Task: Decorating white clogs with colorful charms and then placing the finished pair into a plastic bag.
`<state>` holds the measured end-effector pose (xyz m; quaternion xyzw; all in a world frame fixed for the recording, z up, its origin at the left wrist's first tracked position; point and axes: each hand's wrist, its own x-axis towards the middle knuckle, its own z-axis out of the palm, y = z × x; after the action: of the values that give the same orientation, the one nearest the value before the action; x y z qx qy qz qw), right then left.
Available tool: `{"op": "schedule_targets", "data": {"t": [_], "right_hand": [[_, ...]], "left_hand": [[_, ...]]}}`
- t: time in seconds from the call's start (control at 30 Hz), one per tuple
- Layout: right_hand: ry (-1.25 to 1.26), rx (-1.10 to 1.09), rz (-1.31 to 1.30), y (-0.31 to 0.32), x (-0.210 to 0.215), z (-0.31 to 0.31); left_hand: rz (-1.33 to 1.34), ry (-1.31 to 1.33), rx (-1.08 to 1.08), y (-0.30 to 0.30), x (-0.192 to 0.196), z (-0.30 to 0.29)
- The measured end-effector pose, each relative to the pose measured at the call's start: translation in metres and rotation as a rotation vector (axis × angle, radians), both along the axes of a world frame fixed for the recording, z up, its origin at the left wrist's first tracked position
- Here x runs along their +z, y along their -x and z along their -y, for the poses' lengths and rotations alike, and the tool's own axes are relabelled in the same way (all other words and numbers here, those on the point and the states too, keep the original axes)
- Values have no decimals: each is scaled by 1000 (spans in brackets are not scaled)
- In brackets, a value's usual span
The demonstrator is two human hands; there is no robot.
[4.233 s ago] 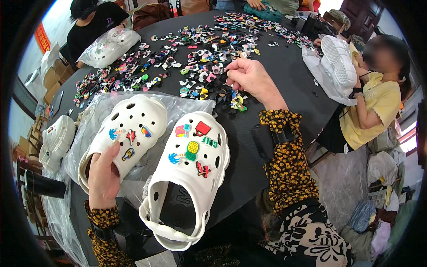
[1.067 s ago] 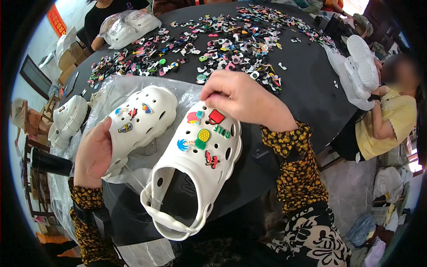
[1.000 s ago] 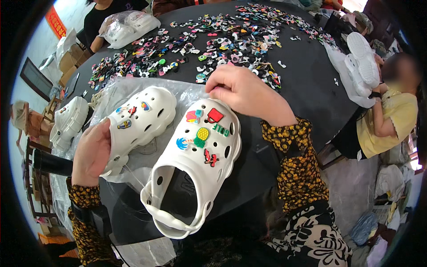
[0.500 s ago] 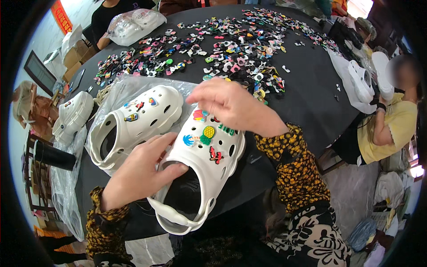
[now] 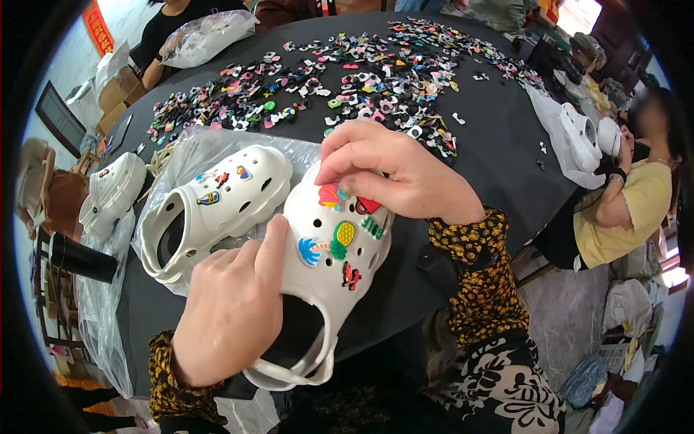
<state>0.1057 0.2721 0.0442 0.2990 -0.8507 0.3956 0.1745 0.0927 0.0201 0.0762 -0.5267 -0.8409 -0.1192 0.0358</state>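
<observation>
My left hand [image 5: 235, 307] grips a white clog [image 5: 318, 281] by its side, the index finger stretched along the upper and the other fingers tucked out of sight. On the clog's upper sit a pineapple charm [image 5: 344, 235], a blue palm tree charm [image 5: 309, 250] and a small red charm [image 5: 350, 276]. Over the toe, my right hand [image 5: 405, 170] has thumb and fingers drawn together at a pink and yellow charm [image 5: 330, 195]. Whatever lies between those fingertips is hidden. To the left, a second decorated white clog [image 5: 235, 192] rests on clear plastic.
Loose shoe charms [image 5: 376, 79] lie heaped across the dark table [image 5: 491, 137]. Another white clog [image 5: 112, 192] and a black cylinder [image 5: 83, 257] are at the left edge. A person in yellow [image 5: 625, 195] handles white clogs at right; another person holds a bagged pair [image 5: 210, 40] at the back.
My right hand has come down onto the toe with its fingers closing. My left hand has shifted lower around the clog's side, and the clog's opening has tipped away from view.
</observation>
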Motion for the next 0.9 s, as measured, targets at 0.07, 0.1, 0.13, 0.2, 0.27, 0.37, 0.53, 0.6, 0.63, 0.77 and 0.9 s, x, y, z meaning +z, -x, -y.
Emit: {"op": "schedule_targets", "data": {"t": [0.07, 0.1, 0.13, 0.2, 0.27, 0.37, 0.53, 0.6, 0.63, 0.77, 0.9], "right_hand": [[72, 17, -24, -1, 1, 0], [70, 17, -39, -2, 3, 0], [67, 16, -43, -3, 5, -1], [85, 23, -35, -3, 4, -2], [56, 22, -52, 1, 3, -2], [52, -5, -33, -2, 2, 1], [-71, -78, -154, -4, 4, 3], [-105, -100, -198, -3, 2, 6], [-103, -102, -200, -4, 2, 7], [-127, -132, -253, -5, -2, 11], [-121, -119, -223, -5, -1, 8]], "left_hand": [[-276, 105, -1, -5, 8, -2], [-386, 126, -18, -7, 9, -2], [-390, 123, -18, -7, 10, -3], [-511, 167, 2, -8, 10, -5], [-566, 189, 13, -8, 5, -6], [-587, 172, 11, -5, 0, -8], [-533, 127, 1, -1, -1, -9], [-509, 121, 0, -1, 0, -8], [-511, 123, -2, -1, -1, -8], [-446, 76, 16, 5, -4, -6], [-401, 48, 31, 9, -5, -8]]}}
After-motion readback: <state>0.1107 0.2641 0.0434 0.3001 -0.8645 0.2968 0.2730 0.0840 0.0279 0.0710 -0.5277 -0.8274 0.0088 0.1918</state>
